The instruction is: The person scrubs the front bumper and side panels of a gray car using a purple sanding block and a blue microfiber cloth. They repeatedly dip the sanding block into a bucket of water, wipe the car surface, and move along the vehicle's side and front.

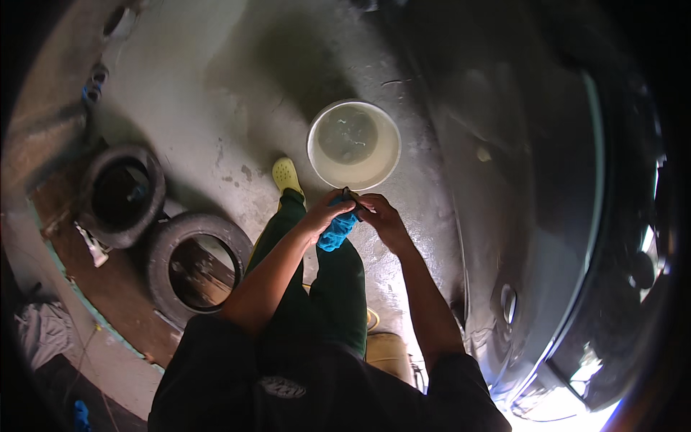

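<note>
The left hand's [322, 217] fingers clamp a partly hidden blue cloth [336, 235]; the right hand's [384, 219] pinch an unclear dark piece [347, 194]; bucket [387, 155] at twelve o'clock.

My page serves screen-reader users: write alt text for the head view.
A person's left hand and right hand hold a crumpled blue cloth and a small dark object, near a pale bucket containing liquid. Two tires lie at left; a dark vehicle fills the right.

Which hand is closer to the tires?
The left hand. It's to the right of the tires, at the blue cloth. The right hand is just beyond it, farther right from the tires.
</note>
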The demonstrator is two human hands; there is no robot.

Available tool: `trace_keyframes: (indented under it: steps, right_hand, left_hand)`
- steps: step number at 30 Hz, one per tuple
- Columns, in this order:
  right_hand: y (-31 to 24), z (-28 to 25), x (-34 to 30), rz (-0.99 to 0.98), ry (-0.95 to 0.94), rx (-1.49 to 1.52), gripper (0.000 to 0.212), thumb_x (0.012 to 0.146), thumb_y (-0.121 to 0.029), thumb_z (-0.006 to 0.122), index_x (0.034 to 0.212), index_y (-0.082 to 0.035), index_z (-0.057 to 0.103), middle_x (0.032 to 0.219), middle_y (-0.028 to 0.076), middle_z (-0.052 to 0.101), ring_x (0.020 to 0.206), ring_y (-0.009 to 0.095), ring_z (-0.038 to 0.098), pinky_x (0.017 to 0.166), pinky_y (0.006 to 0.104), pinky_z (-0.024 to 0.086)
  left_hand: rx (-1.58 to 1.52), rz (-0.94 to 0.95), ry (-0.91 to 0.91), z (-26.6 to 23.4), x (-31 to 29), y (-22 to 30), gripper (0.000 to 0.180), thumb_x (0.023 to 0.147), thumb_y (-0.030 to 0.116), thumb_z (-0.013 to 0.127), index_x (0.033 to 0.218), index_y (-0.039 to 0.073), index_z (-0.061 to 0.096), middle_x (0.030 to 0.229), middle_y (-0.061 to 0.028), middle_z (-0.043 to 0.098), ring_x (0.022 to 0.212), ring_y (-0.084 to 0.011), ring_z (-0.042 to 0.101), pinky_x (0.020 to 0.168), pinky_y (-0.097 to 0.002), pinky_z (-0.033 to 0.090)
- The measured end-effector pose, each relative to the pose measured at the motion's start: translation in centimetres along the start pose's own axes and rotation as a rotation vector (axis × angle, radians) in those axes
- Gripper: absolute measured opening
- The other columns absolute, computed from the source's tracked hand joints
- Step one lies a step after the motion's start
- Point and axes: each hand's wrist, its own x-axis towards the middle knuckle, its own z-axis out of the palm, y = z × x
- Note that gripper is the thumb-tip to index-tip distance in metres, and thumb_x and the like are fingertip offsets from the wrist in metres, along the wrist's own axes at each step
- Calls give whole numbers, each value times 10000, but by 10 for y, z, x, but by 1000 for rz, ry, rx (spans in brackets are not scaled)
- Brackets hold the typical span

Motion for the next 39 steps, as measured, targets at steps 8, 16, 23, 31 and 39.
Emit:
trace_keyframes:
  steps: [8, 16, 23, 31, 39]
  right_hand:
    - [190, -80, 312, -55, 33, -1017, 488, 906, -338, 754, 1244, -9, 628, 1213, 274, 681, 1166, 436, 647, 984, 510, 523]
    - [358, -78, 499, 318, -132, -1741, 519, 992, -316, 600, 1400, 5, 593, 1428, 255, 586, 1315, 503, 554, 1082, 558, 464]
    - [355, 10, 430, 352, -162, -755, 378, 921, -141, 616, 1274, -55, 718, 1279, 180, 675, 1117, 276, 683, 1003, 384, 519]
    - [146, -68, 354, 557, -384, 94, 569, 868, -74, 681, 1426, -4, 590, 1330, 124, 668, 1157, 189, 668, 1057, 311, 513]
    - [133, -76, 328, 310, -395, 4, 683, 909, -82, 717, 1544, -21, 475, 1312, 164, 655, 1236, 228, 653, 1110, 324, 468]
  left_hand:
    - [-379, 76, -17, -144, 103, -62, 671, 883, 195, 854, 1438, 8, 527, 1146, -65, 672, 965, -123, 667, 843, -297, 564]
    - [-401, 26, -238, -189, 128, -55, 826, 762, 38, 911, 1491, 63, 525, 1261, -65, 648, 1113, -148, 643, 978, -339, 536]
    - [-459, -100, -55, -212, 118, -57, 902, 728, 171, 922, 1507, 16, 494, 1299, -72, 645, 1166, -173, 632, 1023, -345, 501]
    - [-323, -212, -160, -218, 123, -58, 1011, 666, 273, 963, 1517, 0, 488, 1416, -122, 600, 1275, -241, 596, 1103, -417, 457]
    - [-202, -291, -305, -198, 136, -54, 870, 666, 147, 902, 1456, 22, 559, 1290, -71, 665, 1187, -190, 624, 1066, -362, 474]
